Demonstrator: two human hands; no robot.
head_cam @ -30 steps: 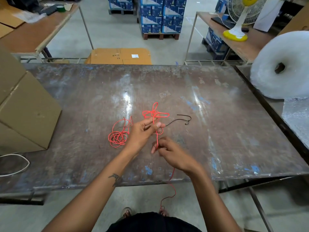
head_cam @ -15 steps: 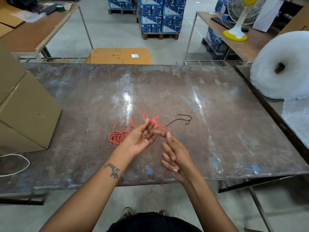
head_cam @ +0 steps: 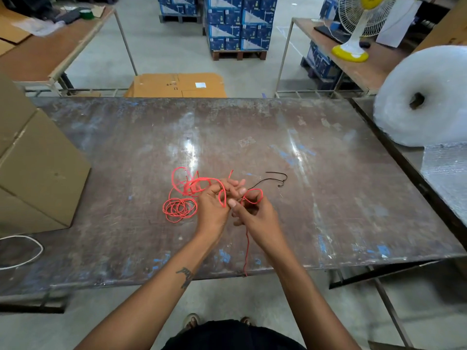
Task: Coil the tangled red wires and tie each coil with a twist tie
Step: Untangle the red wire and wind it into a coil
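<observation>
**Near table centre: red wire being wound into a coil, tie not yet applied**

Near the centre of the worn, scratched metal work table (head_cam: 328, 198), both hands work one strand of thin red insulated wire (head_cam: 192, 185). Judged from the layout, the step in hand is coiling: loose loops stand up at 10 o'clock from the hands, and no tie is fitted to them.

Left hand (head_cam: 214, 208): palm turned partly upward, fingers extended toward 1 o'clock and only lightly curled, acting as a former. A loop of the red wire passes around its fingers.

Right hand (head_cam: 255, 213): fingers closed in a pinch on the same wire, with a small loop (head_cam: 252, 195) standing above the knuckles. From this hand the wire tail (head_cam: 246, 248) runs toward 6 o'clock and drops over the near table edge.

A flat bundle of red wire loops (head_cam: 179, 208) lies on the table at 9 o'clock, just beside the left hand. Whether it is tied cannot be determined.

A thin black twist tie (head_cam: 275, 179) lies on the table at 1 o'clock from the hands, near but apart.

Next move, as judged: draw up the hanging tail, lay further turns over the left fingers while keeping tension, then reach for the twist tie.
</observation>
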